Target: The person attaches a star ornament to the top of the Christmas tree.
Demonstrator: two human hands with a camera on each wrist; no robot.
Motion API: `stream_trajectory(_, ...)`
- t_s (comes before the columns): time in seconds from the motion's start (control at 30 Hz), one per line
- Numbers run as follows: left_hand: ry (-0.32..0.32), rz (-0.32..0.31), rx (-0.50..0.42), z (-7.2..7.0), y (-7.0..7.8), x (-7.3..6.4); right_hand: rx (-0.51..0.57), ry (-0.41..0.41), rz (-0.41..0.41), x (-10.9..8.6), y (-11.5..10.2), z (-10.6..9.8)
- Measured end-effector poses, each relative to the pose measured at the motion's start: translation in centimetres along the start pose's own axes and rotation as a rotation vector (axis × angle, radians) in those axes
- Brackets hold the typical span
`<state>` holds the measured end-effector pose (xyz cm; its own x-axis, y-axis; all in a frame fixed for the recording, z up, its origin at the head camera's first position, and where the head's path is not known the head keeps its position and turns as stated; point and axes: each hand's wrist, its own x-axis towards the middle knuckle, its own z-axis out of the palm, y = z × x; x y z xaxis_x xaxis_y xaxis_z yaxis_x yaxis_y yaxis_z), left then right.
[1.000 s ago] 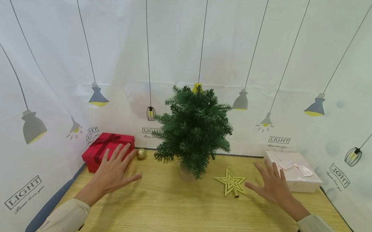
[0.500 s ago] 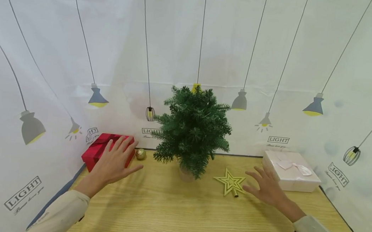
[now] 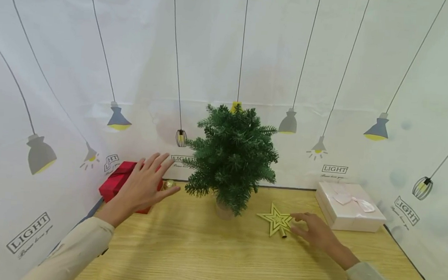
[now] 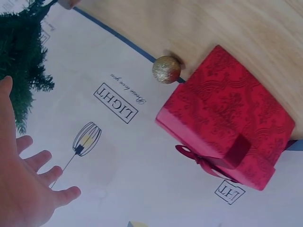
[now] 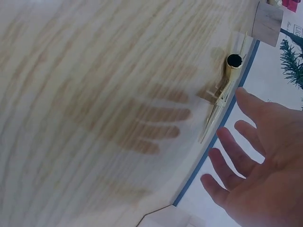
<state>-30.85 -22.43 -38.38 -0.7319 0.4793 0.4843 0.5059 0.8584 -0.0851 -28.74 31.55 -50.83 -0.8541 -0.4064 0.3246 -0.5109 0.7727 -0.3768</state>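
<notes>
My right hand (image 3: pixel 318 234) is at the right side of a gold star tree topper (image 3: pixel 274 220), its fingertips reaching the star's right point; the head view does not show whether they touch it. In the right wrist view those fingers (image 5: pixel 234 146) are loosely bent with nothing gripped, and the star (image 5: pixel 222 97) appears edge-on with its round socket towards me. Fingers spread, my left hand (image 3: pixel 142 188) hovers in front of a red gift box (image 3: pixel 115 180), partly covering it. A gold ball ornament (image 4: pixel 166 70) lies beside that box. Between the hands stands a small green Christmas tree (image 3: pixel 234 157).
A pale pink gift box (image 3: pixel 352 210) with a ribbon bow sits at the back right of the wooden table (image 3: pixel 216 259). The tree's pot (image 3: pixel 223 211) is near the back edge. A white backdrop (image 3: pixel 214 49) printed with lamps rises behind and at both sides.
My right hand has moved left from in front of the pink box to the star, its fingers drawing together. My left hand has shifted slightly right and up. The objects have stayed put.
</notes>
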Motion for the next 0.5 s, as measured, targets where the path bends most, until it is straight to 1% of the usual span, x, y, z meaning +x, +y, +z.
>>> stream_trajectory(0.13, 0.007, 0.010, -0.008, -0.7, 0.3, 0.9, 0.032, -0.029, 0.031, 0.2, 0.3, 0.5)
stream_trajectory(0.3, 0.038, 0.026, -0.037, -1.1, 0.6, 1.9, 0.064, -0.063, 0.084, 0.4, 0.7, 1.1)
stream_trajectory(0.4, 0.048, 0.024, -0.051, -1.4, 0.7, 2.4, 0.084, -0.083, 0.130, 0.5, 0.8, 1.4)
stream_trajectory(0.5, 0.056, 0.020, -0.066, -1.8, 0.8, 2.9, 0.093, -0.090, 0.153, 0.6, 0.7, 1.5)
